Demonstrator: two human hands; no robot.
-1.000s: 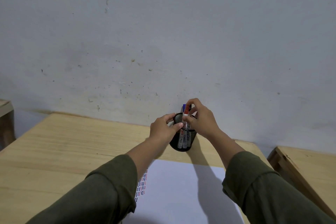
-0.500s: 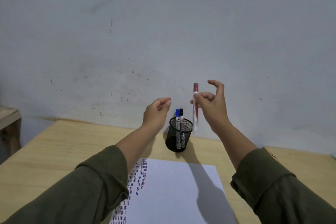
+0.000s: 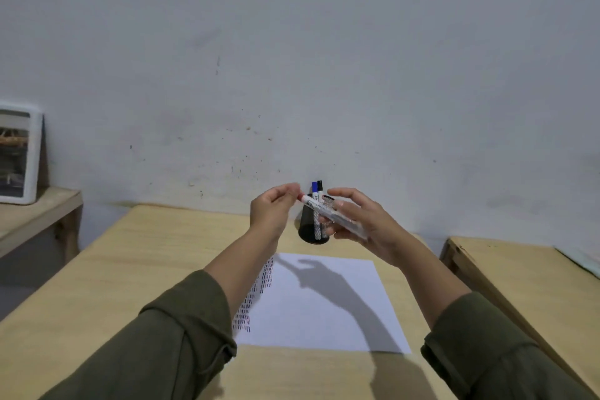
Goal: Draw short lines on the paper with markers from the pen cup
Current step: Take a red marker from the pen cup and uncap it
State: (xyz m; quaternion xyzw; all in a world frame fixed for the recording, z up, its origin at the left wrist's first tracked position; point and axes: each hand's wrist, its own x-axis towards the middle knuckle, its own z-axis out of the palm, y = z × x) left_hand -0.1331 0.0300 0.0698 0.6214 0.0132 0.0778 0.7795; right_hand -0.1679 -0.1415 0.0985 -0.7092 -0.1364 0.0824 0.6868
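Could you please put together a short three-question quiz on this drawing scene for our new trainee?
1. True or false: the pen cup still holds two markers.
2. Which hand grips the body of the red marker? A) left hand B) right hand C) neither
3. Fill in: the short lines already drawn sit along the ____ edge of the paper.

Key: 1 true, the blue marker and the black marker; 2 B, the left hand pinches its cap end; 3 left.

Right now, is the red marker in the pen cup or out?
Out. The red marker lies slanted in the right hand, above the pen cup; the left hand pinches its cap end.
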